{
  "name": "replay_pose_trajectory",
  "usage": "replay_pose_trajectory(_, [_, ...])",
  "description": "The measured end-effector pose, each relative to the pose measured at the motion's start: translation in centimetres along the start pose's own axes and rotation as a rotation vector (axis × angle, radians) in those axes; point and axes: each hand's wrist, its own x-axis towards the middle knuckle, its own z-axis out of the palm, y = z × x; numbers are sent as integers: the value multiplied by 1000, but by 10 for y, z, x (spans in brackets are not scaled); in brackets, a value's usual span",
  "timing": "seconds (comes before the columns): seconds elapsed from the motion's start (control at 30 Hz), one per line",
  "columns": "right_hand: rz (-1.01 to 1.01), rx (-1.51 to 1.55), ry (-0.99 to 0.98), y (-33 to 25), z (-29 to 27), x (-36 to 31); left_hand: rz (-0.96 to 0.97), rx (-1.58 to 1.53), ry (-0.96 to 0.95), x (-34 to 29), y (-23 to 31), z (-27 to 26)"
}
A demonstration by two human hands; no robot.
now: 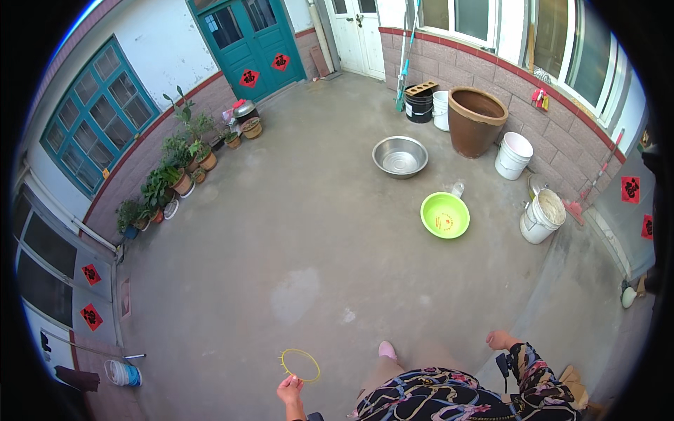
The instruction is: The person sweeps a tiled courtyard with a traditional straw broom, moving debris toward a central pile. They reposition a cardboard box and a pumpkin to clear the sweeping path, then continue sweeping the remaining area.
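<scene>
Low in the view, my left hand pinches the near edge of a thin yellow ring. Small bumps or prongs stick out along the ring's left side. It is held up over the concrete floor, with nothing else touching it. My right hand is out to the right of my body, its fingers curled in, and no object shows in it. Farther off on the floor stand a lime-green plastic basin and, behind it to the left, a silver metal basin.
A large brown clay pot, a white bucket and a dirty white bucket line the right wall. Potted plants run along the left wall. A small bucket stands lower left. Teal doors are at the back.
</scene>
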Motion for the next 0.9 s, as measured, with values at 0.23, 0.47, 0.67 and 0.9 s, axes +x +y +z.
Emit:
replay_pose_trajectory(0.23, [75, 118, -123, -80, -119, 167, 47, 108, -26, 151, 115, 179])
replay_pose_trajectory(0.47, [-77, -145, 11, -208, -318, 410, -5, 43, 133, 262, 219, 339])
replay_pose_trajectory(0.67, [-237, -9, 125, -373, -519, 576, -53, 40, 216, 347, 295, 449])
replay_pose_trajectory(0.9, [-334, -49, 135, -475, -638, 766, -82, 21, 247, 505, 392, 592])
